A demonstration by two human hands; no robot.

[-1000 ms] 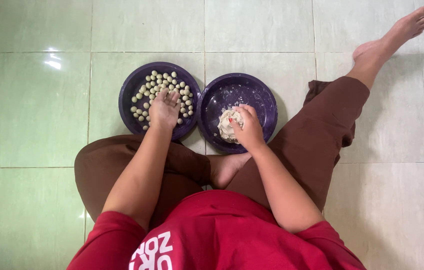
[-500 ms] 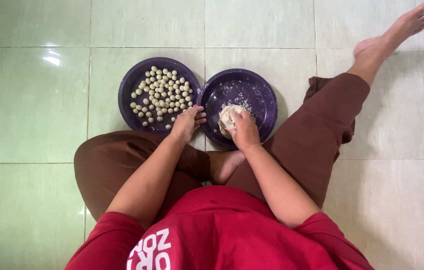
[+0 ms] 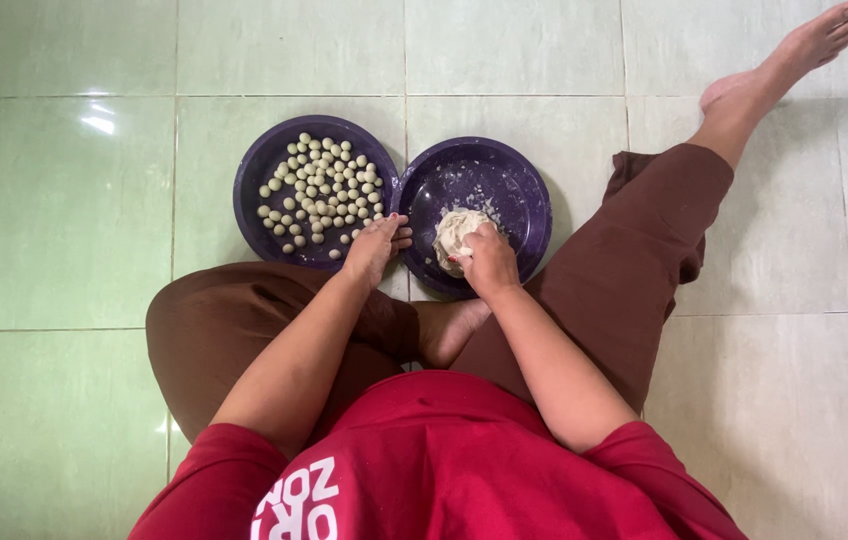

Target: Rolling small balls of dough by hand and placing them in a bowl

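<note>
**Dough lump under the right hand, rolled balls in the next basin**

The pale, soft lump of dough (image 3: 456,235) sits in the round dark purple plastic basin on the right (image 3: 514,180), toward its near rim. The right hand (image 3: 489,262) rests on the lump's near side, its grip closed around part of the dough. The left hand (image 3: 376,248) lies with fingers together and flat, holding nothing, touching the near rim of the second round dark purple plastic basin (image 3: 259,180), which holds many small pale dough balls (image 3: 322,190). The two basins touch each other on the pale green tiled floor (image 3: 54,220), just beyond the person's folded left leg in brown trousers (image 3: 214,330); the right leg (image 3: 644,220) stretches toward the floor's far right.

As a judgement, the sticky dough could cling to the fingers and tear unevenly. A press on the left basin's rim could tip it and roll balls onto the tiles.
</note>
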